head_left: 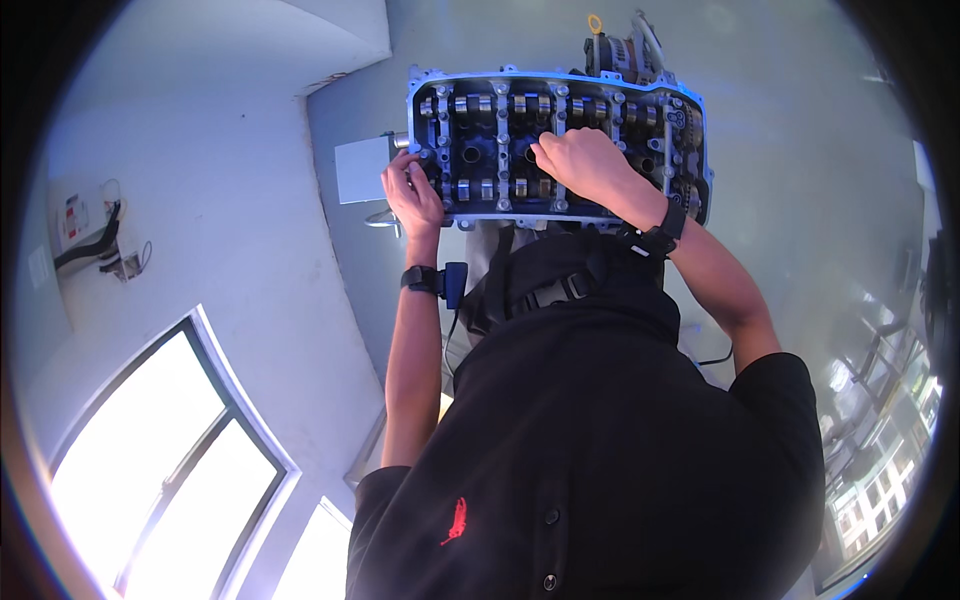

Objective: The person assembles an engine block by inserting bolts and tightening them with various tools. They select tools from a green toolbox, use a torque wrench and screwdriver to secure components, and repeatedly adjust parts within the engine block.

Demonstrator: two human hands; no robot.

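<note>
An engine's cylinder head (pixel 508 220), with its cover off, lies lengthwise in front of me, showing two rows of shiny camshaft lobes (pixel 520 188) and bolted bearing caps (pixel 503 146). At its left end is my left hand (pixel 412 200), fingers bent and drawn together by a corner bolt. Whatever these fingertips pinch is too small to make out. Over the middle, beside a round plug hole (pixel 472 155), my right hand (pixel 585 165) is closed with its knuckles up. It covers part of the camshafts, and anything inside its grip is hidden.
Behind the engine's right end sits an alternator (pixel 620 58), with a yellow ring-handled dipstick (pixel 595 24) beside it. A pale flat panel (pixel 362 170) stands off the left end. A white wall (pixel 220 180) with windows (pixel 170 460) runs along my left side.
</note>
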